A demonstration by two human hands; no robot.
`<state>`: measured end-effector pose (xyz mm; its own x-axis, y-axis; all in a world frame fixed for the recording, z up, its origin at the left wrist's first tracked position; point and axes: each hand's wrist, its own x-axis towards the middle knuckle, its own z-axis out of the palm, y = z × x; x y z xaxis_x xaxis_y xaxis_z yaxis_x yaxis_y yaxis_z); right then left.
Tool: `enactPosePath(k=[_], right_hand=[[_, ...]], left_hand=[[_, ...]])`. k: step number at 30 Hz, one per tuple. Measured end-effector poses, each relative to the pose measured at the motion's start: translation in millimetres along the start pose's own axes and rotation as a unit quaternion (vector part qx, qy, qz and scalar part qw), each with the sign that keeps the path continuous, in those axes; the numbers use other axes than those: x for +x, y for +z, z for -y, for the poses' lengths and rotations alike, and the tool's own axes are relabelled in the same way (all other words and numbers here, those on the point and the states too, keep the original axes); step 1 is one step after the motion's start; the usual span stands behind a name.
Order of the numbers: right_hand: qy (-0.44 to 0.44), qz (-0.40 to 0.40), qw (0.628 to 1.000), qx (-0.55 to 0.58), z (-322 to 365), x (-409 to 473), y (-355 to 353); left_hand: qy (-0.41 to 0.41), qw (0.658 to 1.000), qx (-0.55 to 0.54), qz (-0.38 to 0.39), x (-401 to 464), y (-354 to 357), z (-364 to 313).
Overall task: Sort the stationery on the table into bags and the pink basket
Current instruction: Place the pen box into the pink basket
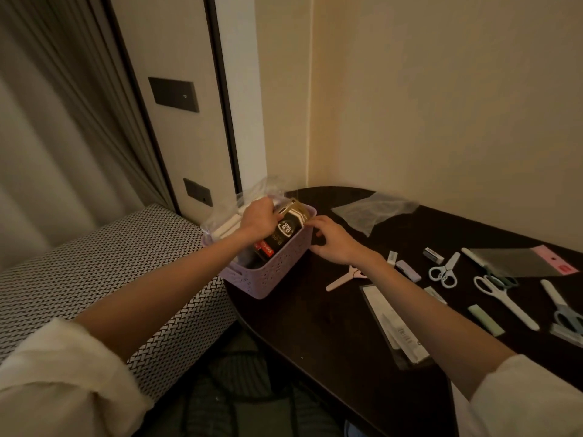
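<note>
The pink basket [277, 272] stands at the left end of the dark table [315, 326]. Inside it lean a black and gold pack [285, 233] marked 0.5 and a clear bag [227, 216] with white items. My left hand [260, 217] reaches into the basket and grips the top of the pack. Fingers curled, my right hand [331, 239] holds the basket's right rim. To the right on the table lie several scissors [443, 269], erasers [433, 255], a flat clear pack [394, 323] and an empty clear bag [375, 208].
A woven black and white bench [94, 272] sits left of the table, touching its end. Walls close the corner behind. A grey pouch with a pink header [523, 261] lies at the far right. A dark bag sits on the floor [252, 389] below.
</note>
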<state>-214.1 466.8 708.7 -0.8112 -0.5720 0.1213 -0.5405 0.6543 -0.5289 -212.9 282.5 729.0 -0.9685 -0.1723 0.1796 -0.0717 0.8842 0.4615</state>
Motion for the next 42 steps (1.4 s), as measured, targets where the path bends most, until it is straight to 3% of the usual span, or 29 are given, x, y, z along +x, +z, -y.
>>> enactPosePath(k=[13, 20, 34, 37, 42], right_hand=[[0.001, 0.031, 0.999, -0.034, -1, -2, -7], [0.007, 0.049, 0.998, -0.045, -3, -2, -6], [0.005, 0.129, 0.988, -0.089, -10, -12, -13], [0.030, 0.074, 0.994, -0.078, -14, -22, -28], [0.080, -0.009, 0.993, -0.086, -32, -55, -54]], left_hand=[[0.049, 0.993, 0.074, 0.081, -2, 7, 5], [0.098, 0.988, 0.108, 0.051, 2, 9, 7], [0.117, 0.963, 0.164, 0.180, 5, -3, 1], [0.118, 0.975, 0.118, 0.147, 5, -4, 4], [0.154, 0.988, 0.026, 0.014, -14, 8, -8]])
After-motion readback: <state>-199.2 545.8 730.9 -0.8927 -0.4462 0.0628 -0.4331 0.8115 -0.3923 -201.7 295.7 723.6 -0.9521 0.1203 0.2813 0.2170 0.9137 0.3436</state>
